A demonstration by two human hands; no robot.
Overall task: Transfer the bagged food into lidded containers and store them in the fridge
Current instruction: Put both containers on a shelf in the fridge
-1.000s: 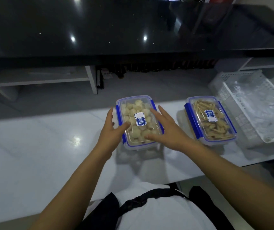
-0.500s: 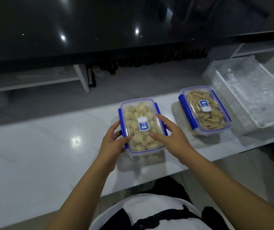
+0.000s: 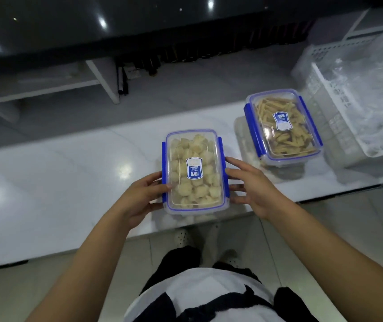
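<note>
- Container (image 3: 195,169) of pale round food pieces sits at the near edge of the white counter (image 3: 53,182), lid on, blue side latches folded down on both long sides.
- I see the left hand (image 3: 139,198) against the container's left wall, thumb on the lid rim and fingers curled beside the latch; it grips the box.
- The right hand (image 3: 253,184) is spread at the right wall, fingertips touching the blue latch. I judge it braced on the box, not yet closed round it.
- Handling, as I judge it: rigid clear plastic, smooth and likely slick; packed full, so moderately heavy for its size. A two-sided hold on the long walls below the latches looks soundest; lifting by a latch could spring it open.
- The shell is a rounded rectangle with a transparent lid carrying a blue label and blue seal line.
- A second container (image 3: 283,126), same pattern, holds tan stick-shaped pieces and stands well apart to the far right, also lidded.
- A white slotted basket (image 3: 320,54) holding crumpled clear plastic stands just beside it at the right.
- The counter is glossy, stone-like, reflecting ceiling lights.
- Decanting looks done; storage in the fridge remains. No fridge is in view.
</note>
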